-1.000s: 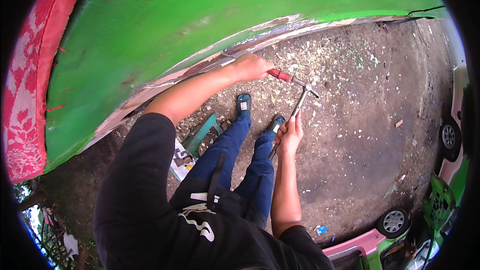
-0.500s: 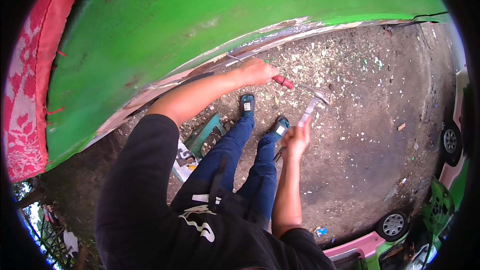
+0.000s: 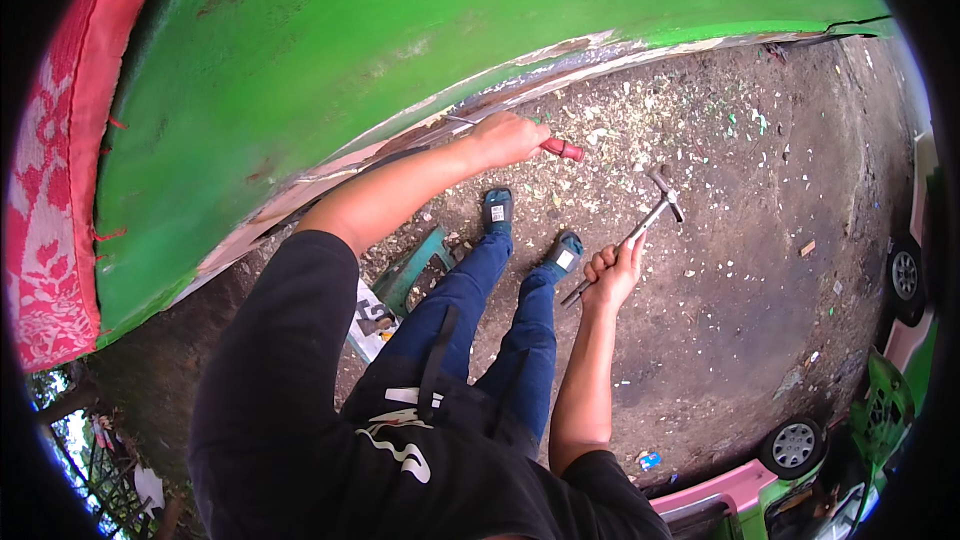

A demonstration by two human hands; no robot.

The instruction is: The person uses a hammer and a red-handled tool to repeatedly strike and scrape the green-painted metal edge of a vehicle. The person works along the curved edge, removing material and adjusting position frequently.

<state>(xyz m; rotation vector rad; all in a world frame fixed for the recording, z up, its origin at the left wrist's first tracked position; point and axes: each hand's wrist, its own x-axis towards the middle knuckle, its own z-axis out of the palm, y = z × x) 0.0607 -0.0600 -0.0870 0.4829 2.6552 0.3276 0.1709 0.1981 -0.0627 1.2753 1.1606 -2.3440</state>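
My left hand (image 3: 508,138) is closed around a screwdriver (image 3: 565,149) whose red handle sticks out to the right of the fist. Its thin metal shaft runs left to the scraped lower edge (image 3: 530,80) of a green vehicle body panel (image 3: 400,50); the exact contact of the tip is too small to tell. In my right hand (image 3: 612,278) is a metal hammer (image 3: 648,220), gripped along its shaft with the head up and away from me. The hammer head stands apart from the screwdriver's handle end, to its right and slightly nearer.
Pale chips (image 3: 640,125) litter the dirt floor (image 3: 740,270). Beside my legs stands a green stool-like object (image 3: 412,270), near a white printed sheet (image 3: 365,325) with small items. A red patterned cloth (image 3: 55,210) hangs at far left. A pink-and-green car (image 3: 715,495) stands at lower right.
The hammer has swung to the right, away from the screwdriver's handle end, and my right wrist has turned. The screwdriver's handle end has shifted slightly farther from me; my left hand still grips it.
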